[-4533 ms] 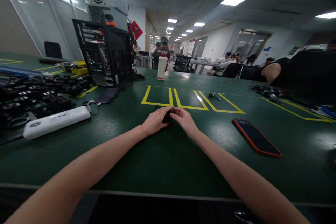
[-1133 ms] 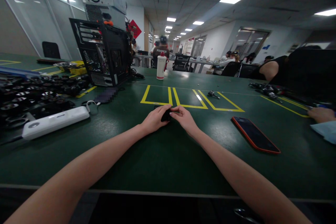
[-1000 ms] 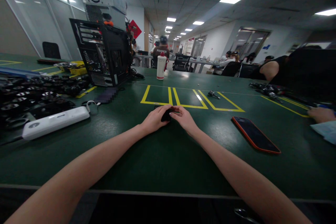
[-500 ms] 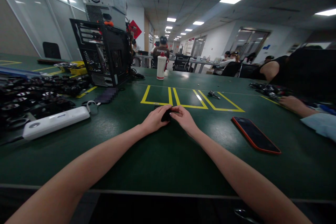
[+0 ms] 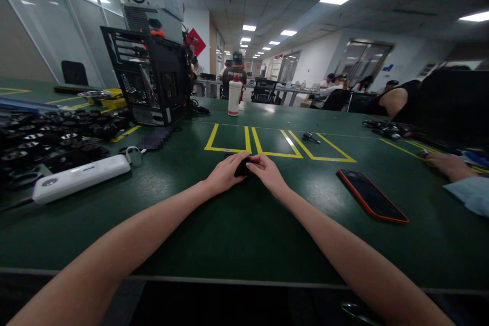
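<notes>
Near the middle of the green table [image 5: 237, 234], my left hand [image 5: 226, 173] is closed round a small black part [image 5: 242, 167]. My right hand [image 5: 266, 172] meets it from the right, thumb and fingertips pinched on the same part. Much of the part is hidden by the fingers. Just beyond my hands are yellow tape outlines [image 5: 247, 137] on the tabletop. A small dark tool-like piece [image 5: 311, 137] lies by the right-hand outline. To the right of my hands rests a phone with an orange edge [image 5: 371, 194].
At the left stand a black computer case [image 5: 168, 81], a heap of dark parts [image 5: 57, 132] and a white power strip [image 5: 82, 177]. A white cup [image 5: 234, 99] stands farther back. Another person's hand [image 5: 449, 164] is over the table at the right.
The other person's hand at the right edge has moved farther right and slightly nearer. My own hands have barely moved and keep hold of the black part.
</notes>
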### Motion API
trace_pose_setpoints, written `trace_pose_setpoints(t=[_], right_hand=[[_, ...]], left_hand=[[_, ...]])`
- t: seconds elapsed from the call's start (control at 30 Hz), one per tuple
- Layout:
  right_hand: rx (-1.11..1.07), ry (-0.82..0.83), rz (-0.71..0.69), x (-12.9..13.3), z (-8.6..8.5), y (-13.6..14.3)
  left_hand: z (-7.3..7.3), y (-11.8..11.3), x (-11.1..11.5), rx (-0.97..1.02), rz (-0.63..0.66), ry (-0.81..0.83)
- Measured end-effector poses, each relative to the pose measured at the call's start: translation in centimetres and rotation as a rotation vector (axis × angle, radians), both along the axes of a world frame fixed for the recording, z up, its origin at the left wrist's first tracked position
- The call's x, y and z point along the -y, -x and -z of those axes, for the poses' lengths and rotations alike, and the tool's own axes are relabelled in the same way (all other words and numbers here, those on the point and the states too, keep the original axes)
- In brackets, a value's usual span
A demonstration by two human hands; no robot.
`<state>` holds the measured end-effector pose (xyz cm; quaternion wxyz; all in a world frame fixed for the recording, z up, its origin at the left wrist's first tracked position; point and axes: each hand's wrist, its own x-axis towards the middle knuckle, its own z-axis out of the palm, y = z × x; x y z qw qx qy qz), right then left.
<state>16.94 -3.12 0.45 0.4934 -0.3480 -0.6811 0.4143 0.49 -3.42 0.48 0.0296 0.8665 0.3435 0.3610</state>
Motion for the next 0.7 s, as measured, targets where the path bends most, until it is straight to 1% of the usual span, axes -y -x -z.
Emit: trace_pose_setpoints(t=[0.07, 0.17, 0.33, 0.5, 0.6, 0.7], right_hand=[[0.004, -0.002, 0.027, -0.22, 0.02, 0.04], [0.023, 0.047, 0.067, -0.44, -0.01, -0.01], [0.034, 0.124, 0.014, -0.05, -0.24, -0.18], [-0.012, 0.081, -0.020, 0.47, -0.22, -0.15], [-0.002, 0.041, 0.012, 0.36, -0.27, -0.09], [0.022, 0.039, 0.054, 0.13, -0.41, -0.12]], left_hand=[[0.03, 0.01, -0.07, -0.005, -0.003, 0.001], [-0.03, 0.07, -0.02, -0.012, -0.003, 0.003], [-0.18, 0.13, 0.23, -0.015, -0.002, 0.011], [-0.21, 0.06, 0.31, -0.009, 0.007, 0.010], [-0.20, 0.04, 0.26, -0.009, 0.001, 0.010], [-0.14, 0.05, 0.19, -0.010, 0.000, 0.007]])
